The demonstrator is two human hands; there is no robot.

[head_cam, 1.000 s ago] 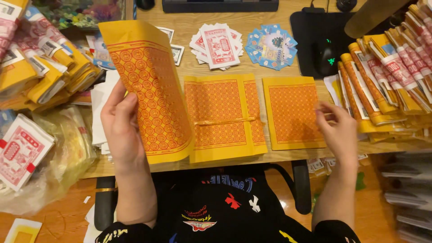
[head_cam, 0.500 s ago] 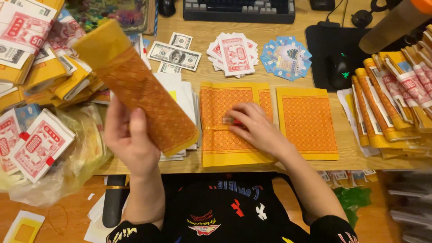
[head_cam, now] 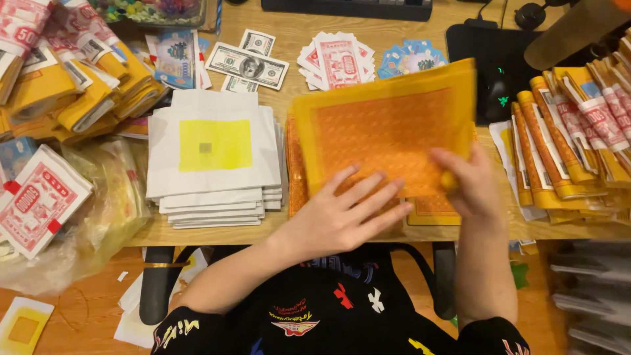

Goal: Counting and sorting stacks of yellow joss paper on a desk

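Observation:
A wide bundle of orange sheets with yellow borders (head_cam: 388,125) lies tilted over other orange stacks (head_cam: 434,207) at the desk's front middle. My left hand (head_cam: 342,220) rests flat on its lower edge, fingers spread apart. My right hand (head_cam: 468,187) pinches the bundle's lower right corner, thumb on top. The stacks beneath are mostly hidden by the bundle and my hands.
A stack of white sheets with a yellow square (head_cam: 213,148) sits left of the bundle. Behind lie banknotes (head_cam: 246,66), red-and-white cards (head_cam: 338,62) and blue cards (head_cam: 411,59). A mouse on a black pad (head_cam: 499,92), banded yellow bundles right (head_cam: 572,138) and left (head_cam: 66,85), and a plastic bag (head_cam: 98,204) surround them.
The orange bundle went from upright in my left hand at the left to lying across the middle stacks. My right hand now grips its corner. The white stack is uncovered.

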